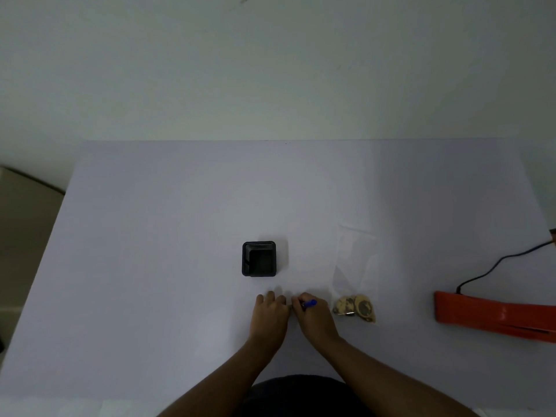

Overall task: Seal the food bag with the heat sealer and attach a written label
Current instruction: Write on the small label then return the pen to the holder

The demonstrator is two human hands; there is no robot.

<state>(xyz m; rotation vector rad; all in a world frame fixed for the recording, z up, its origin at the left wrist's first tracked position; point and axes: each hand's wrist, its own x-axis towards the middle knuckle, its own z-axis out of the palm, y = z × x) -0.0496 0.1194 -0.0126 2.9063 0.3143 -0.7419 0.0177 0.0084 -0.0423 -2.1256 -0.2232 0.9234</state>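
Head view. Pale bench [150,266], dim light. Left hand [270,311] flat, fingers spread, pressing down near the middle edge; whatever it pins, perhaps a label, is too pale to make out. Right hand [313,314] just beside it, curled round a blue pen [309,303], tip down by the left fingertips. Likely writing the label.

Food bag [355,278] lies just right of the right hand: clear film, open end far, biscuit-like pieces [356,308] bunched at the near end. Judged light, limp, slippery; contents brittle. Best pinched at the empty far end.

Orange heat sealer [493,317] far right, cord [496,263] trailing. Black cup [258,259] beyond the hands.
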